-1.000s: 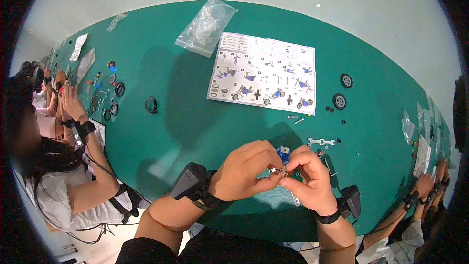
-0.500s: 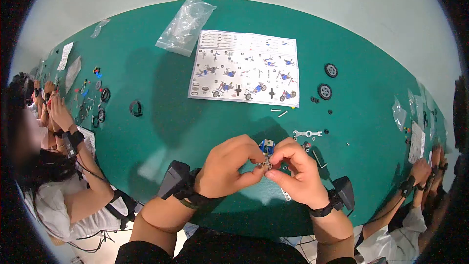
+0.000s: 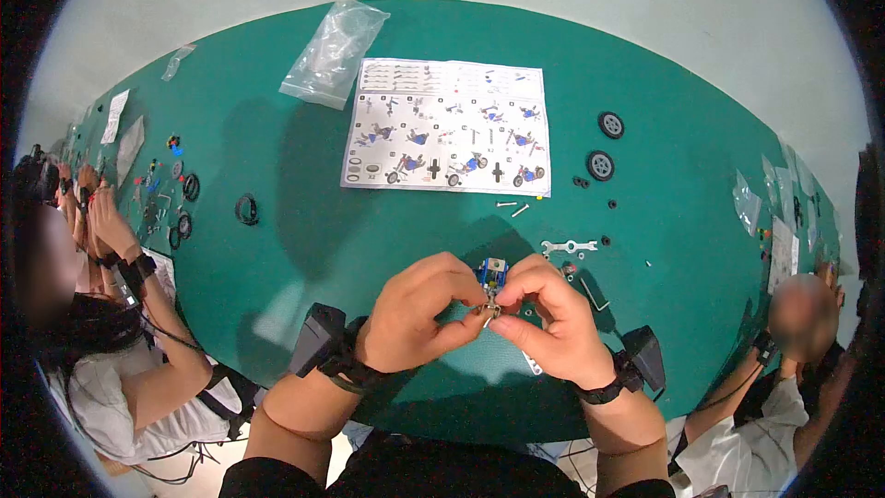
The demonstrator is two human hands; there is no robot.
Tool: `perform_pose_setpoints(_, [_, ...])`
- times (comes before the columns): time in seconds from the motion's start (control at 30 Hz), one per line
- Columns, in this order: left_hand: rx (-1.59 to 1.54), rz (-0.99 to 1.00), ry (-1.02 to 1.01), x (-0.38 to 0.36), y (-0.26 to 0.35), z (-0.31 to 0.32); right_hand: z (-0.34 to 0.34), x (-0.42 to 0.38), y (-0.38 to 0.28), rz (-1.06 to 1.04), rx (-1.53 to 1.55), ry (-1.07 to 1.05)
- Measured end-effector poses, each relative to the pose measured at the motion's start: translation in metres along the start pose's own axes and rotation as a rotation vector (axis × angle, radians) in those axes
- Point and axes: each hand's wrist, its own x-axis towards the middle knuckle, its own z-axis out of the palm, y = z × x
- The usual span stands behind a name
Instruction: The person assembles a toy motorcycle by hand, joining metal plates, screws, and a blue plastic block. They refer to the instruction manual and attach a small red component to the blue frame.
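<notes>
A small blue and metal assembly (image 3: 493, 269) is between my two hands at the table's lower middle. My left hand (image 3: 419, 311) pinches its metal end from the left, thumb and forefinger close together. From the right, my right hand (image 3: 555, 325) grips the same end between thumb and forefinger. The fingertips nearly meet and partly hide the metal pieces. Just to the right lie a metal wrench (image 3: 570, 247), an L-shaped hex key (image 3: 594, 294) and small nuts. A pale metal strip (image 3: 532, 363) shows partly under my right hand.
A printed instruction sheet (image 3: 447, 127) lies ahead, with a clear plastic bag (image 3: 336, 53) behind its left corner. Two wheels (image 3: 610, 124) (image 3: 600, 165) and two screws (image 3: 520, 209) are on the green table (image 3: 313, 249). People work at left (image 3: 111, 221) and right (image 3: 802, 323).
The whole view has shifted slightly, so the sheet and table items appear farther left. Both hands keep their pinch on the assembly. At right, a person's head has come into view.
</notes>
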Motion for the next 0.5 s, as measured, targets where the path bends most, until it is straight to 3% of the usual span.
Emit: perform_pose_setpoints(0.5, [0.053, -0.03, 0.006, 0.0009, -0.0014, -0.001, 0.0023, 0.0009, 0.0022, 0.041, 0.032, 0.016])
